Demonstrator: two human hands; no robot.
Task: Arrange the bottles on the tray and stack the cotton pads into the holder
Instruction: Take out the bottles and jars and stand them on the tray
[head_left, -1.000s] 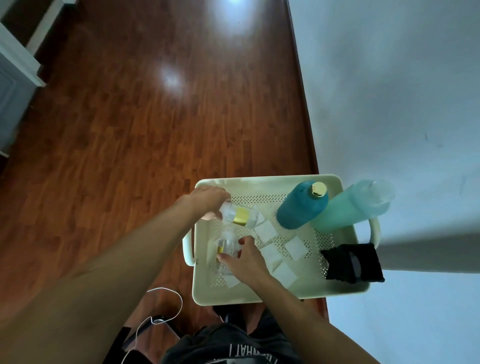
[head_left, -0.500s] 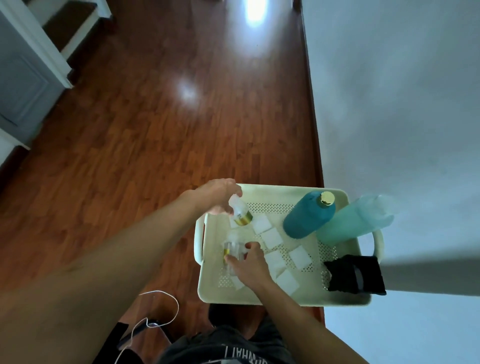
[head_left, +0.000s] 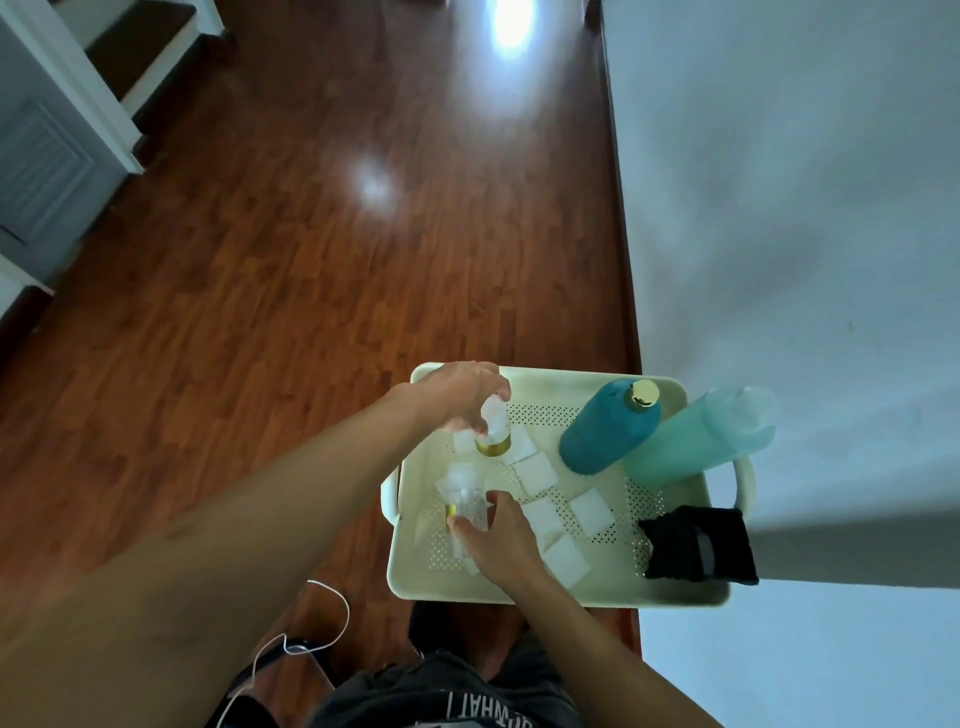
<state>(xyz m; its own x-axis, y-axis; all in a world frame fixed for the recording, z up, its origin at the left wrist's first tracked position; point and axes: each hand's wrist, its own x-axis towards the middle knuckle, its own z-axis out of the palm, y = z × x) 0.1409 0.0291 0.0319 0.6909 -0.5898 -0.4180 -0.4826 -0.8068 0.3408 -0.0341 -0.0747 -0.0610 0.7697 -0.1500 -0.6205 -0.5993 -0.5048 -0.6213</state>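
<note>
Cream tray (head_left: 691, 597) on a floor of dark wood (head_left: 311, 312), beside a white wall (head_left: 779, 182). Left hand (head_left: 460, 392) curled round the upper small clear bottle (head_left: 493, 428), gold band low, held near the tray's far left corner and apparently upright or nearly so; contact with the tray floor not discernible. Right hand (head_left: 498, 540) wrapped about the lower small clear bottle (head_left: 465, 499) at the tray's left side, fingers closed on its body. Dark blue bottle (head_left: 608, 428) with gold cap and pale green bottle (head_left: 696, 441) upright side by side at the far right, touching or nearly so. White square cotton pads (head_left: 535, 470) scattered flat over the perforated middle, several just beside the two small bottles, one or two partly under them. Black holder (head_left: 696, 543) at the near right corner, apart from the pads and, as far as visible, not yet filled.

Step judged in hand: standing the two small bottles in order along the left side. Best done by lowering each base squarely onto bare tray floor, not onto a pad, since a pad beneath could tip so light a bottle. Grip to be loosened only once the base sits flat. Spacing to be kept between the pair, and room left in the middle for gathering the pads afterwards. White cable (head_left: 322, 618) on the floor, clear of the work.
</note>
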